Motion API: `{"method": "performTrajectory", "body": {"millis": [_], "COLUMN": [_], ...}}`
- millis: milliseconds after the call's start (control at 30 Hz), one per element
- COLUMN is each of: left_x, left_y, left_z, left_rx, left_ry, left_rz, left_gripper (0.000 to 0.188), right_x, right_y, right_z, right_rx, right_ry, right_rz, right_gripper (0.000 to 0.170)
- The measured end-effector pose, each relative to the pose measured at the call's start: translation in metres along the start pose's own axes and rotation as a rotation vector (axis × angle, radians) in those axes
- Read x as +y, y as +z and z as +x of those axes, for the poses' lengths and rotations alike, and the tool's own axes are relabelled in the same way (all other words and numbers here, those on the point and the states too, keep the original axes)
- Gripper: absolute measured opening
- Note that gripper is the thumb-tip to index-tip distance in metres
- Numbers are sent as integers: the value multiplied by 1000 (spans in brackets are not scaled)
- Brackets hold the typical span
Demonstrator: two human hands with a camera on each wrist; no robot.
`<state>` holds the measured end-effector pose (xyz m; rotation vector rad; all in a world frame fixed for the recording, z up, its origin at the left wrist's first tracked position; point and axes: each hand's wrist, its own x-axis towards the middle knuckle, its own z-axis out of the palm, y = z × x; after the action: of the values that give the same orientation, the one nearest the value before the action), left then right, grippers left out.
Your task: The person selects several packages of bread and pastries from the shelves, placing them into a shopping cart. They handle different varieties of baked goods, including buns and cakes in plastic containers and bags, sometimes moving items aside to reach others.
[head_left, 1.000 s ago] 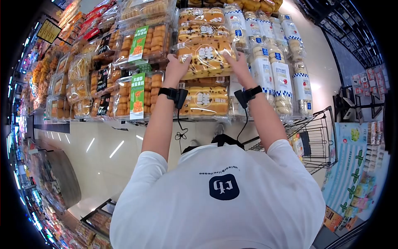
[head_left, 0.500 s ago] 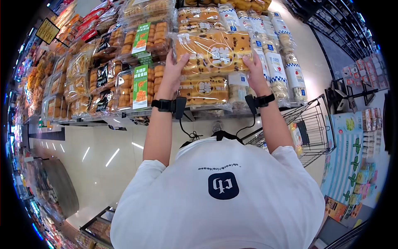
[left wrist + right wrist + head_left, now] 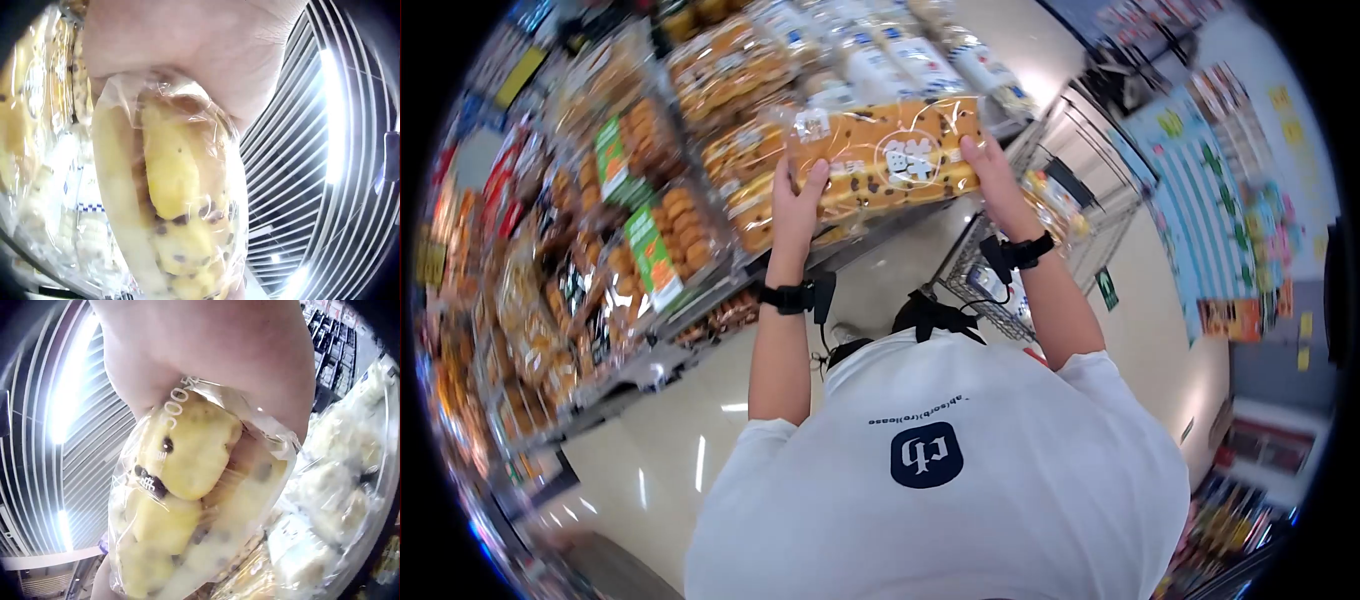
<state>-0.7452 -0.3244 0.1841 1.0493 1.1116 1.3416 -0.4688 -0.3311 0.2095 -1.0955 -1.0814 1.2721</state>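
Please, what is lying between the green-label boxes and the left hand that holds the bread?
In the head view, other bread packs lie between the green-label boxes and the left hand.

Shown: two bare hands, left hand point(image 3: 798, 205) and right hand point(image 3: 998, 185); one bagged pack of speckled bread point(image 3: 860, 165) between them; two black wristbands point(image 3: 788, 298); one wire shopping cart point(image 3: 1090, 235); one white T-shirt point(image 3: 1040, 480).

Head view from above, facing down, wrist views close, all sharing the bread pack point(image 3: 860, 165)
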Motion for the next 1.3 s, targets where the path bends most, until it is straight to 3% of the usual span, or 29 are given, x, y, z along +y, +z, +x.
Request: {"method": "performTrajectory", "body": {"millis": [67,133,167,267,333,400,533,600,633,733,800,867,900,967,1000,1067,1100,1133,1200,1300], "left_x": [-7,-15,-17,-55,-88,-110,-174,-209,-219,-275,-290,-316,-341,-384,-395,-391,-395,-398,-397,-406], "left_y": [31,65,81,132,174,219,302,335,350,380,400,411,413,405,401,409,408,406,405,408], "left_z": [-2,-9,-11,-15,-19,-31,-52,-61,-64,-63,-65,-61,-55,-50,-54,-54,-55,-54,-47,-48], "left_rx": [-156,-72,-176,-314,-337,-510,-656,-707,-738,-791,-779,-738,-743,-602,-605,-586,-621,-618,-820,-839], "left_ry": [53,-53,50,19,6,-79,-298,-332,-443,-485,-615,-507,-522,-318,-340,-265,-93,-111,-71,107], "left_rz": [3,-8,27,58,95,86,197,258,247,498,531,768,771,899,913,1043,1074,1087,1064,1124], "left_gripper": [70,49,52,54,55,55,55,56,62,70,76,79,79,82,82,80,72,72,69,67], "right_x": [3,9,10,39,52,64,110,117,128,192,186,249,276,317,330,345,361,363,355,357], "right_y": [-29,-62,-77,-140,-177,-221,-304,-329,-341,-380,-382,-403,-412,-416,-415,-417,-417,-416,-413,-406], "right_z": [-22,-45,-59,-92,-123,-152,-198,-213,-218,-228,-220,-215,-209,-196,-194,-180,-174,-170,-160,-156], "right_rx": [117,231,269,391,500,518,679,682,696,761,791,763,770,863,866,840,886,878,904,944], "right_ry": [13,13,-6,-41,49,33,180,214,226,344,380,374,388,442,466,324,373,392,421,367], "right_rz": [4,-20,-35,-44,46,84,151,308,368,379,356,380,383,277,287,135,-25,-17,-301,-399], "right_gripper": [71,71,71,71,73,74,71,69,68,62,65,67,67,63,63,63,61,61,64,65]}}
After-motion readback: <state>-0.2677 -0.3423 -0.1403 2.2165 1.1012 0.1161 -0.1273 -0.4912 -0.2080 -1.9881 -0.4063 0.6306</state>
